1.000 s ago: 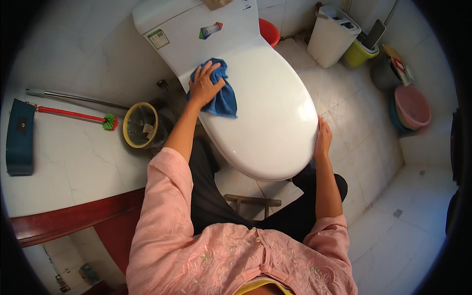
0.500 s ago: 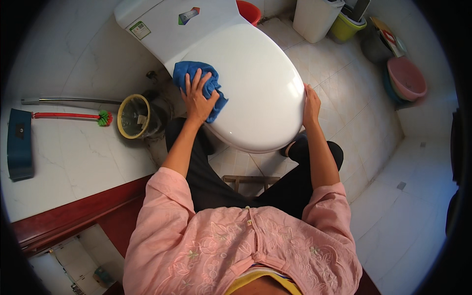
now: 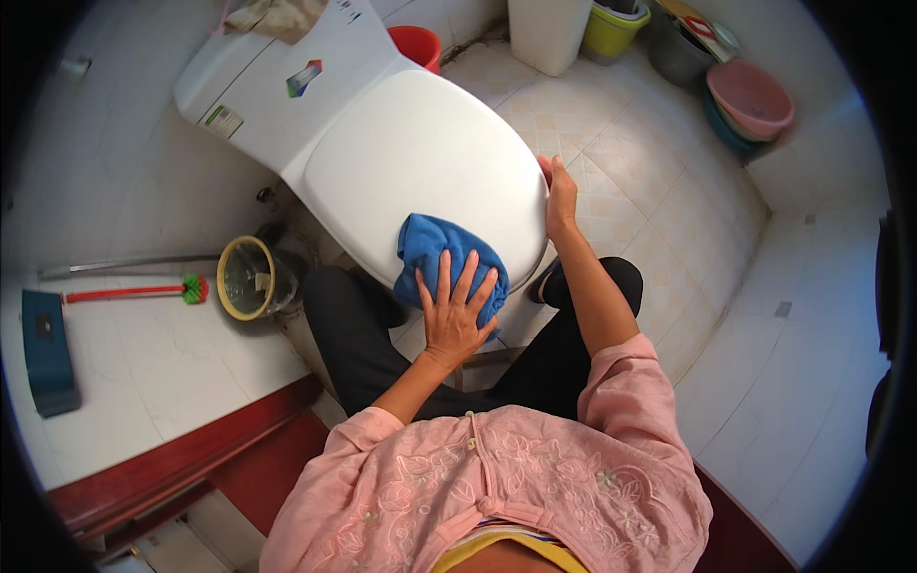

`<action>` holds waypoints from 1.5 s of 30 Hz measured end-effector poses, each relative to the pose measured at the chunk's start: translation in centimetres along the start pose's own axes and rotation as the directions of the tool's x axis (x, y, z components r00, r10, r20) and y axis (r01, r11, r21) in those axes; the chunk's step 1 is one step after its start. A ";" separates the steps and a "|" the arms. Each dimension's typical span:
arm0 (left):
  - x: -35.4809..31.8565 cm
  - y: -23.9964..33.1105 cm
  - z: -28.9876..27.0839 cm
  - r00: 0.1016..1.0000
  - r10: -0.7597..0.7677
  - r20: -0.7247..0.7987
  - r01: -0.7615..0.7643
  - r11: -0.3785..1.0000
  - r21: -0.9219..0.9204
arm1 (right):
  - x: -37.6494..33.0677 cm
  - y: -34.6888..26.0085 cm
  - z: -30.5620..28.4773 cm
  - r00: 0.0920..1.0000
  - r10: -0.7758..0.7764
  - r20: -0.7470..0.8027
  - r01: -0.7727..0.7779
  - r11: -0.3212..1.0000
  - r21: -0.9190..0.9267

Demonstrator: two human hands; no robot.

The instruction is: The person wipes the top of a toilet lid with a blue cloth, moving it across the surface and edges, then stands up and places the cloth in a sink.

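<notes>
A white toilet lid lies lowered on the toilet in front of me. My left hand presses a crumpled blue cloth against the lid's near edge, its fingers spread over the fabric. Part of the cloth hangs past the rim towards my knees. At the lid's right side, my right hand holds the edge, with some fingers hidden behind it.
To the left, a yellow-rimmed bin stands beside a ledge with a red-handled brush and a dark teal box. Behind the toilet are a red bucket and a white bin. Stacked basins lean at the far right.
My left hand and the blue cloth have slid from the lid's left side to its near edge. My right hand stays at the right edge. The view has shifted.
</notes>
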State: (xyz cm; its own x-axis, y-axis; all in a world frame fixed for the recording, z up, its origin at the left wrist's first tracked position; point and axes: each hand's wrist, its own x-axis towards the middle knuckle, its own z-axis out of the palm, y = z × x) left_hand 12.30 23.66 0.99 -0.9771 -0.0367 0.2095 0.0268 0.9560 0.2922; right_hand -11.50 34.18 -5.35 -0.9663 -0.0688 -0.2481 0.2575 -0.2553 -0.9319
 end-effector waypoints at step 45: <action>2.4 -1.4 -3.1 0.901 0.327 0.286 -0.341 0.940 -0.001 | 0.9 0.3 -0.6 0.991 0.131 -0.005 -0.125 0.958 0.257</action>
State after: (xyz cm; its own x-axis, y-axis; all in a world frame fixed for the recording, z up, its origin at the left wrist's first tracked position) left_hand 10.53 21.30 3.97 -0.9318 0.3625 0.0172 0.3582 0.9111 0.2040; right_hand -12.30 34.60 -6.02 -0.9242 -0.0966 -0.3696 0.3681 -0.4835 -0.7942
